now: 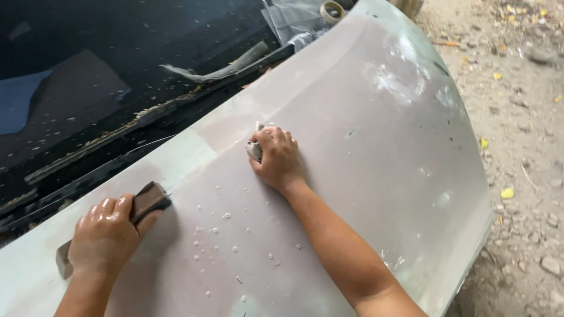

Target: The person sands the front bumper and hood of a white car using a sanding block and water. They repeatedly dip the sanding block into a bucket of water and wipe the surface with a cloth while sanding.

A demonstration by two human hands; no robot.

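Note:
A wet, grey-primed car hood (376,147) fills most of the view, with pale green showing along its edges and water droplets on it. My left hand (106,235) is wet and presses a dark rectangular sanding block (147,199) flat on the hood at the lower left. My right hand (277,157) rests on the middle of the hood, closed around a small pale wad, perhaps a cloth or sponge (255,149), which peeks out at the fingers' left side.
The dark windshield (88,70) with a wiper arm (217,67) lies beyond the hood at upper left. A roll of tape (332,10) sits at the top on a grey sheet. Dirt ground with stones and yellow leaves (523,147) runs along the right.

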